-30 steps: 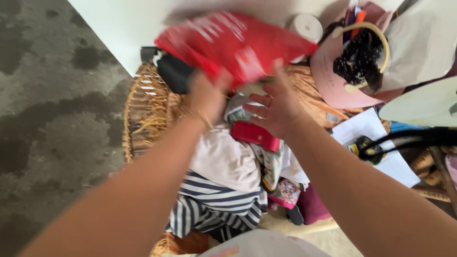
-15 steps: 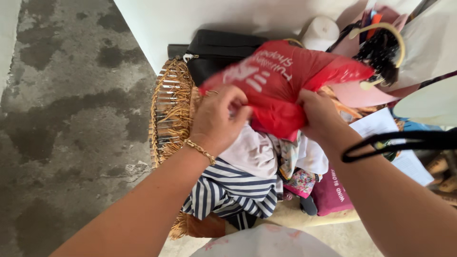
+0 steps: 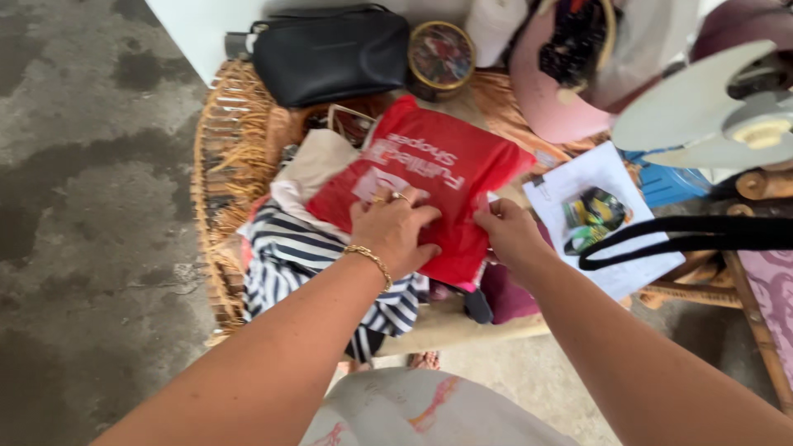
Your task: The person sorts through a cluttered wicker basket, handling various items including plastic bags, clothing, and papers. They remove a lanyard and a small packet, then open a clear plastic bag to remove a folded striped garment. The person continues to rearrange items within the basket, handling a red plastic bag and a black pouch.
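Red bag (image 3: 429, 177): I'm now pressing it down flat on the clothes pile, no longer holding it up.
Left hand (image 3: 395, 227): now lying on top.
Right hand (image 3: 508, 233): now pinching its edge.

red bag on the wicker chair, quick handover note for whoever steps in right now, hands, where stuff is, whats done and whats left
Left hand: flat on top of the red bag, palm down, fingers spread, pressing it onto the pile.
Right hand: pinching the bag's right edge.
The bag lies on a heap of clothes in the wicker chair, over a striped garment and a cream cloth. A black handbag and a round tin sit behind it.
Done: bag is laid down on the pile.
Left: both hands are on it; it is not released.
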